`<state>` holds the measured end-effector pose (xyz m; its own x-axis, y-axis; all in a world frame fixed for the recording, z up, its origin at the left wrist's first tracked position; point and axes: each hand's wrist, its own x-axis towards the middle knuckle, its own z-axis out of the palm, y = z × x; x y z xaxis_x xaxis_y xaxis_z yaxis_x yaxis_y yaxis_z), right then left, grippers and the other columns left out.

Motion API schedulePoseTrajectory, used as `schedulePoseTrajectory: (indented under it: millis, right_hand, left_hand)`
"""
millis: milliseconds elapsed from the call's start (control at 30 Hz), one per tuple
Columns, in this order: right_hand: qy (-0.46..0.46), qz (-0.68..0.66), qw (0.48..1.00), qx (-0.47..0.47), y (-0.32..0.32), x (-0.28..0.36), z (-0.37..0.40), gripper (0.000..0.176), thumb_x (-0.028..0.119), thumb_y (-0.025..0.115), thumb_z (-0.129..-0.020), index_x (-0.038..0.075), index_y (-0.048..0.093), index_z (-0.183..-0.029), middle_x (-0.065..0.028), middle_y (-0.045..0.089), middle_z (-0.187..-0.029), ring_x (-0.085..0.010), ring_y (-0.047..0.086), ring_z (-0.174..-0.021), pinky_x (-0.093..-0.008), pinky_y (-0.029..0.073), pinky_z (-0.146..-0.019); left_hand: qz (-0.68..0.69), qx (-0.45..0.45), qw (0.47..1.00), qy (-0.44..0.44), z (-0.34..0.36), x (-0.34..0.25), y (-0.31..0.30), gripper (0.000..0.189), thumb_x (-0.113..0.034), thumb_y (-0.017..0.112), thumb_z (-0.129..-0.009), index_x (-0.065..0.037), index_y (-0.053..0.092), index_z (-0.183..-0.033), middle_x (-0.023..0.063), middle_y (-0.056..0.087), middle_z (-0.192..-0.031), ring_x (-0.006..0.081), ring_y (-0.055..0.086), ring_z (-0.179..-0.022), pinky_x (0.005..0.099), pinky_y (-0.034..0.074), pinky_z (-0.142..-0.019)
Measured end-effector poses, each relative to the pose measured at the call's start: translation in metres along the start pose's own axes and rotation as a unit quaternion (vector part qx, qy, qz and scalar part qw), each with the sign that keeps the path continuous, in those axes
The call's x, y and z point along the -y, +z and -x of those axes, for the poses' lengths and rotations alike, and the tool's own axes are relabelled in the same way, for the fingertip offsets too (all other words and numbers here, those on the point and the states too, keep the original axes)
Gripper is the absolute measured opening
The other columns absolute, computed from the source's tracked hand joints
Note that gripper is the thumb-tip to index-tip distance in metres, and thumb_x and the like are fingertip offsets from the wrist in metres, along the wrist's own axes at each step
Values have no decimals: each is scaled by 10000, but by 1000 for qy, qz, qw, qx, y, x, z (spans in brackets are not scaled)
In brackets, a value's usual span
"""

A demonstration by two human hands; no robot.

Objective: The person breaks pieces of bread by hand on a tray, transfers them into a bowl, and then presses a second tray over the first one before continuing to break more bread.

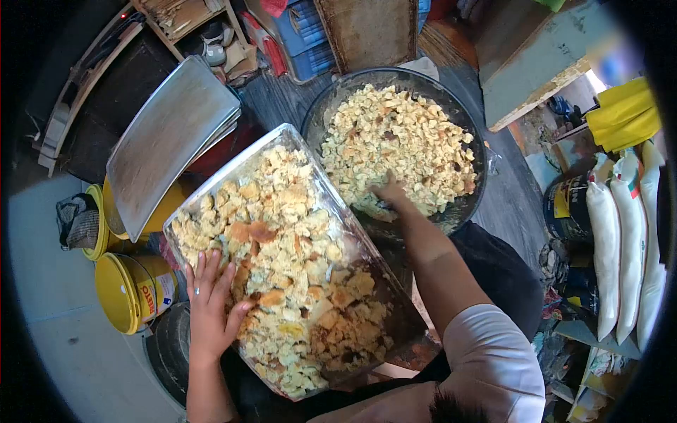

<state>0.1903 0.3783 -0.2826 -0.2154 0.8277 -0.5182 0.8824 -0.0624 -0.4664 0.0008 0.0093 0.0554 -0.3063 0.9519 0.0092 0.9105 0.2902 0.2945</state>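
Note:
A metal tray (pixel 293 138) heaped with torn bread pieces (pixel 282 204) lies tilted in front of me, its upper right side against a large dark round basin (pixel 482 169). My left hand (pixel 211 292), with a ring on one finger, rests on the tray's left side, fingers spread over the edge and the bread. The basin holds many more crumbled bread pieces (pixel 395 134). At the basin's near part, my right hand (pixel 389 192) reaches into the crumbs. One finger points out; the other fingers are partly hidden, and whether they hold anything is unclear.
Stacked empty trays (pixel 173 134) stand at the left, above yellow buckets (pixel 116 292). Blue crates (pixel 303 35) and an upright board (pixel 367 32) are behind the basin. Long white filled bags (pixel 604 247) and a yellow cloth (pixel 624 116) are at the right.

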Motion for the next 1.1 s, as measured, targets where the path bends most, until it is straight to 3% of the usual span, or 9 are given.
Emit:
schedulePoseTrajectory:
  millis: [67,133,233,367,567,633,833,967,1100]
  right_hand:
    - [16,68,997,-18,25,19,14,923,556,709,-718,221,261,-1451,-357,283,-1401,-463,466,-1193,-442,400,-997]
    - [-99,157,982,-11,42,20,24,852,573,668,-728,181,350,-1415,-336,382,-1357,-444,419,-1246,-426,361,-1026]
    - [-261,38,962,70,70,-47,-4,735,451,710,-710,175,460,-1344,-296,518,-1245,-399,508,-1171,-419,414,-972]
    - [-201,148,960,122,18,-62,8,644,237,747,-655,8,552,-1224,-247,647,-1018,-306,640,-947,-398,492,-836]
    - [-91,-303,946,65,-100,34,67,592,92,650,-722,-10,501,-1286,-93,641,-979,-190,596,-805,-286,478,-654]
    - [-213,-324,912,135,-136,87,89,452,75,636,-737,2,557,-1177,-50,614,-896,-146,555,-733,-267,451,-613]
    - [-399,-133,877,231,-190,255,208,299,63,671,-733,32,609,-1024,-88,664,-922,-165,623,-813,-308,500,-721]
    - [-577,42,807,116,-132,305,192,358,85,694,-699,61,648,-1054,-115,674,-871,-198,645,-763,-336,516,-664]
    - [-500,123,835,193,-118,317,209,414,86,697,-691,86,644,-1102,-137,674,-885,-221,650,-738,-352,523,-643]
  left_hand:
    - [-10,3,1000,1,-4,1,2,564,-377,628,-834,-67,515,-1292,178,375,-1441,390,259,-1378,555,102,-1123]
    - [-16,6,1000,0,-4,0,2,560,-374,631,-831,-64,519,-1284,179,383,-1435,391,266,-1375,554,108,-1123]
    - [-13,-5,1000,-3,-7,-3,2,541,-349,644,-820,-64,533,-1266,181,401,-1420,394,278,-1367,552,121,-1123]
    - [-1,-33,999,-4,-2,3,0,494,-286,654,-813,-72,554,-1248,168,418,-1408,387,295,-1359,542,126,-1127]
    - [33,-110,993,-29,5,19,-6,461,-268,640,-834,-94,560,-1253,162,461,-1363,358,329,-1345,519,140,-1134]
    - [28,-134,990,-24,5,25,-4,433,-271,635,-843,-102,574,-1237,158,468,-1356,354,333,-1342,513,152,-1134]
    - [28,-158,987,-22,-1,40,4,411,-278,621,-859,-60,581,-1206,163,486,-1332,349,345,-1334,514,175,-1128]
    - [58,-173,983,-1,-16,41,10,436,-258,616,-863,-53,548,-1241,155,471,-1352,356,367,-1316,504,218,-1114]
    - [165,-176,970,10,-70,44,11,509,-277,561,-914,-46,439,-1350,198,421,-1395,354,357,-1327,416,264,-1106]
